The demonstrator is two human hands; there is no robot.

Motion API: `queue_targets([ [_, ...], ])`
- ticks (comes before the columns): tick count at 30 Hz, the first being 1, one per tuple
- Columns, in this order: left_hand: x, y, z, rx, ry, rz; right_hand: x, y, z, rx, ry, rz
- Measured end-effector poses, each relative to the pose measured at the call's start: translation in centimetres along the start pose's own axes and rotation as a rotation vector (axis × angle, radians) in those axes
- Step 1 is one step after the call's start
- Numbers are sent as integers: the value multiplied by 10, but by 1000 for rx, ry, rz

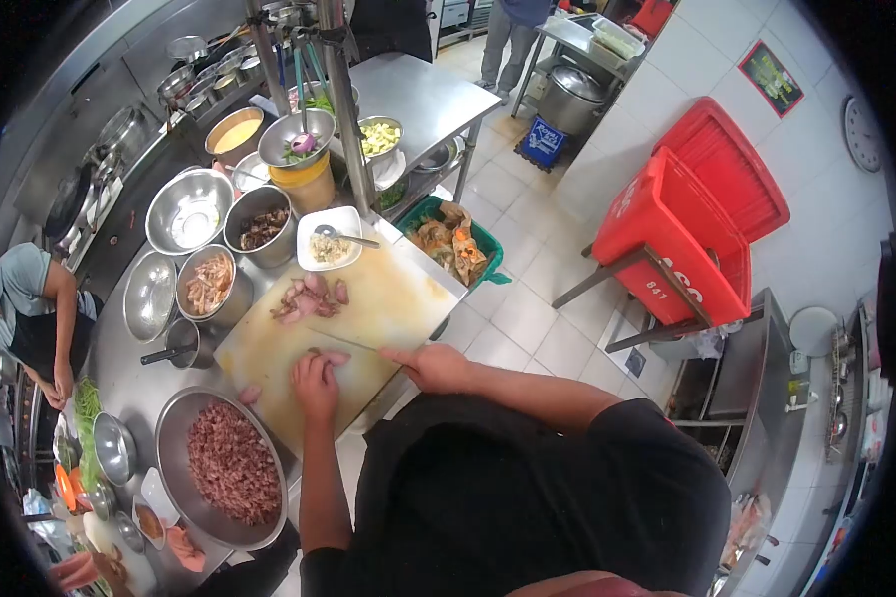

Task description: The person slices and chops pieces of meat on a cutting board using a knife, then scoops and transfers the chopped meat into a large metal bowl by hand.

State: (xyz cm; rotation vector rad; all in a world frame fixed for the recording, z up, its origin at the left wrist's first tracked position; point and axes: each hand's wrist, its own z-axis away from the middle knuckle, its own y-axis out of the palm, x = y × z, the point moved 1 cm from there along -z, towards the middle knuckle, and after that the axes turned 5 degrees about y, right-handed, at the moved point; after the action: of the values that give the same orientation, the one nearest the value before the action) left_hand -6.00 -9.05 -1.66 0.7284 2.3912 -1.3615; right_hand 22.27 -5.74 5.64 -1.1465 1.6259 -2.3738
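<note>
My right hand (pixel 436 368) is wrapped round the handle of a knife (pixel 343 340), whose blade lies over the cutting board (pixel 373 383). Curled fingers of my left hand (pixel 316 383) press on a pinkish piece of meat (pixel 335 357) on the board. Beyond the blade sits a small pile of pink meat pieces (pixel 309 298). One more piece (pixel 250 394) lies at the board's left edge. Near it stands a large steel bowl (pixel 169 468) full of chopped reddish meat (pixel 231 463).
A white dish (pixel 314 221) with a spoon stands at the board's far end. Several steel bowls and pots (pixel 237 227) line the left side. A co-worker (pixel 35 298) is at the far left. A green bin (pixel 496 244) and a red cooler (pixel 657 249) stand to the right.
</note>
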Motion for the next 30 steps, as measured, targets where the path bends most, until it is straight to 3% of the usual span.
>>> queue_targets([
  [14,-11,5,-5,-1,-46,40,5,-22,-2,127,32,76],
  [17,-4,14,-1,114,-76,-38,4,-22,-1,156,57,62],
  [18,9,26,7,4,13,-97,0,-17,-3,229,88,58],
  [19,1,20,4,52,-65,-18,-11,1,-2,139,36,71],
  [20,2,24,8,-26,-57,-11,-1,-11,-6,229,137,158],
  [22,0,21,6,-39,-72,-28,-14,-2,-4,-31,-20,1],
  [30,-5,11,3,55,-143,-27,21,-22,-11,5,-82,112],
])
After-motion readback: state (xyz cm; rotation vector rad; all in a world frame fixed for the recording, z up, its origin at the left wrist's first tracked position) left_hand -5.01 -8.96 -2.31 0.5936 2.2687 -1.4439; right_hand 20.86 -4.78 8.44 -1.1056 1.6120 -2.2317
